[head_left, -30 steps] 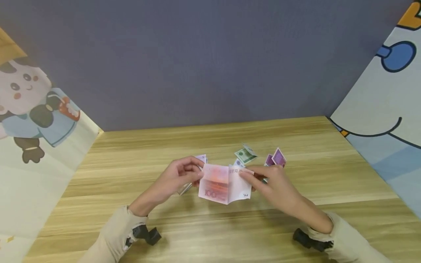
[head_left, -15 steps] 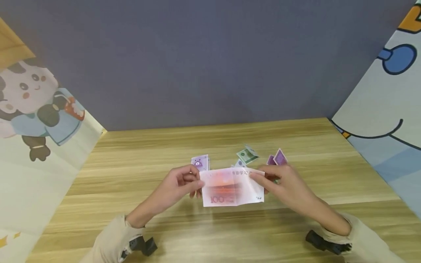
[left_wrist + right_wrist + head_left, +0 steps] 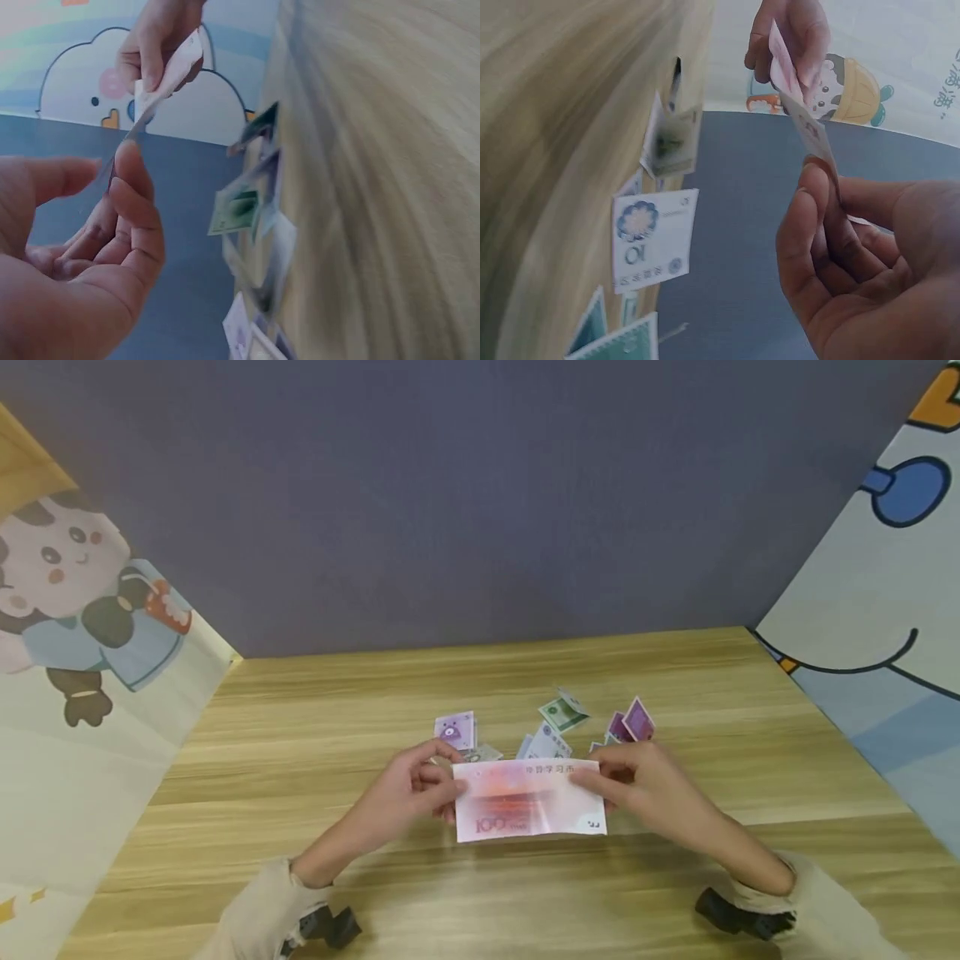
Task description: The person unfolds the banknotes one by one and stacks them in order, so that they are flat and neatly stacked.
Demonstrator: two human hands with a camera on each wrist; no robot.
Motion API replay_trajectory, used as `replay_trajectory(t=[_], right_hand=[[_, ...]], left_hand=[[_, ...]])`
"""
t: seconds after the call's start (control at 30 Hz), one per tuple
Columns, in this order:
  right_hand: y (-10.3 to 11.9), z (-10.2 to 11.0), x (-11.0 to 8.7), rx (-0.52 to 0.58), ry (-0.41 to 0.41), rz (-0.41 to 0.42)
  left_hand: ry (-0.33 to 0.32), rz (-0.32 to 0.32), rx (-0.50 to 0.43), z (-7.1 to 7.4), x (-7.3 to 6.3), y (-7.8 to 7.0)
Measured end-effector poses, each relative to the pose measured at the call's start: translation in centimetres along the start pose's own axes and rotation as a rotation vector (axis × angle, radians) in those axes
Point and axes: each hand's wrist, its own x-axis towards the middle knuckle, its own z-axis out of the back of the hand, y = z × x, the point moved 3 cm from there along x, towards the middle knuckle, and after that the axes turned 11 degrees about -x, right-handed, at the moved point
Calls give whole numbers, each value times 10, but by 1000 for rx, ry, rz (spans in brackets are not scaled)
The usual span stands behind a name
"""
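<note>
The pink note (image 3: 517,810) is held at lower centre of the head view, its left end pinched by the left hand (image 3: 408,785), its right end by the right hand (image 3: 651,783), above the counter (image 3: 337,693).

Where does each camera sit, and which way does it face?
Head: on the head, facing forward and down at the pink rectangular paper note over the tan wooden table; shows left hand, right hand, beige fabric sleeves.
Left wrist: worn there, facing the note; left hand near, right hand beyond.
Right wrist: worn there, facing the note; right hand near, left hand beyond.
Wrist views share note and hands.
</note>
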Motion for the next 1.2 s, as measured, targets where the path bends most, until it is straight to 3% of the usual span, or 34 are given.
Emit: replay_trajectory(t=[0.13,0.27,0.37,0.63,0.87,1.2], right_hand=[[-8,-10,3,56,132,1],[-20,-21,4,93,284,-5],[-28,-30,4,81,342,1],[-32,-48,2,-6,371,35],[-31,-58,3,-117,350,91],[-36,-59,0,-43,363,26]], left_hand=[[19,81,86,-4,1,12],[30,89,215,-7,2,22],[56,100,303,-10,2,28],[113,104,472,-17,1,39],[108,65,554,-19,0,39],[112,55,587,-21,-1,43]])
